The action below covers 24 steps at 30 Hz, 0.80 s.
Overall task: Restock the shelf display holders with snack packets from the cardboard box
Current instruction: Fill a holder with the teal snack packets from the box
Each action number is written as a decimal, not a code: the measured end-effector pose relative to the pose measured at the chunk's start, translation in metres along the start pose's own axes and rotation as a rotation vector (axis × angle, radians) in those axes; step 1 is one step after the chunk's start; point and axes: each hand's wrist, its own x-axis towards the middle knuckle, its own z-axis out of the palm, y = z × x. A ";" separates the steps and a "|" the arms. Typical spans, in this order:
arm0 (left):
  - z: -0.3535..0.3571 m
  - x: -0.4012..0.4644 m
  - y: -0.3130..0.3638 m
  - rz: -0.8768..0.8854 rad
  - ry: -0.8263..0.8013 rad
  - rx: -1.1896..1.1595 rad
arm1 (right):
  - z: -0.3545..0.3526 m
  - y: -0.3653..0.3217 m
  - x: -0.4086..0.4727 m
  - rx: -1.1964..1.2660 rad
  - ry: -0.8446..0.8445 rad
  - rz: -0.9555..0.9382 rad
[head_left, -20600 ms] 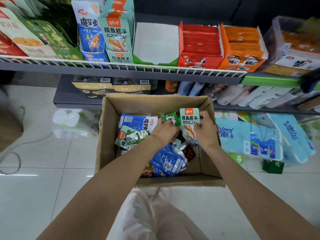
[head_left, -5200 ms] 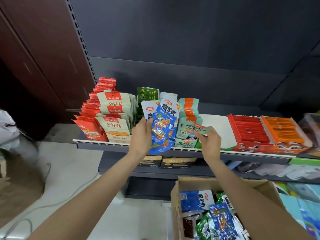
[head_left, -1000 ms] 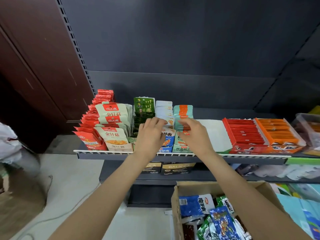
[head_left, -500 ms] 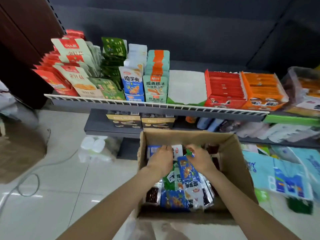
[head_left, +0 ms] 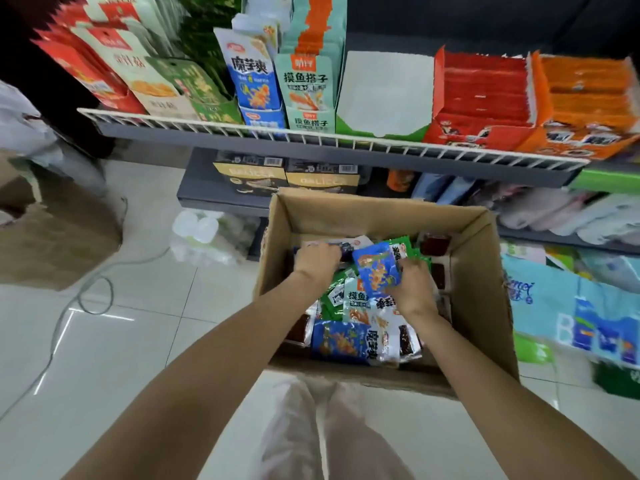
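Observation:
The open cardboard box (head_left: 478, 306) stands on the floor below the shelf, with several mixed snack packets inside. My right hand (head_left: 414, 289) is in the box and pinches a blue snack packet (head_left: 377, 270), lifted above the pile. My left hand (head_left: 318, 259) reaches into the box's far left part, fingers curled around a dark-edged packet (head_left: 346, 251). On the shelf above stand the display holders: a blue one (head_left: 254, 84), a teal one (head_left: 308, 88) and a white, bare-looking one (head_left: 384, 91).
A white wire rail (head_left: 311, 135) runs along the shelf's front edge. Red (head_left: 481, 98) and orange (head_left: 585, 102) display boxes sit to the right. Tissue packs (head_left: 571, 306) lie right of the box, a second cardboard box (head_left: 59, 237) and a cable (head_left: 93, 296) to the left.
Both hands left the shelf holders and dropped into the box. Over the last half second my right hand has lifted a blue packet and my left hand moved to the far left packets.

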 end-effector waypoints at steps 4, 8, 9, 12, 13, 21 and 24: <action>-0.020 -0.015 -0.009 -0.066 0.158 -0.282 | -0.037 -0.004 -0.004 0.030 0.076 -0.136; -0.043 -0.023 -0.026 0.042 0.191 -0.735 | -0.094 -0.027 -0.009 0.016 0.020 -0.328; -0.050 -0.025 -0.030 0.075 0.185 -0.822 | -0.107 -0.035 -0.010 -0.026 -0.033 -0.371; -0.074 -0.036 -0.034 0.171 0.109 -1.042 | -0.135 -0.063 -0.015 -0.212 -0.098 -0.434; -0.084 -0.040 -0.034 0.186 0.084 -1.085 | -0.141 -0.073 -0.016 -0.248 -0.090 -0.444; -0.143 -0.064 -0.064 0.201 0.388 -1.046 | -0.168 -0.134 -0.025 0.396 0.147 -0.371; -0.154 -0.066 -0.077 0.157 0.362 -1.307 | -0.165 -0.147 -0.024 0.886 0.100 -0.196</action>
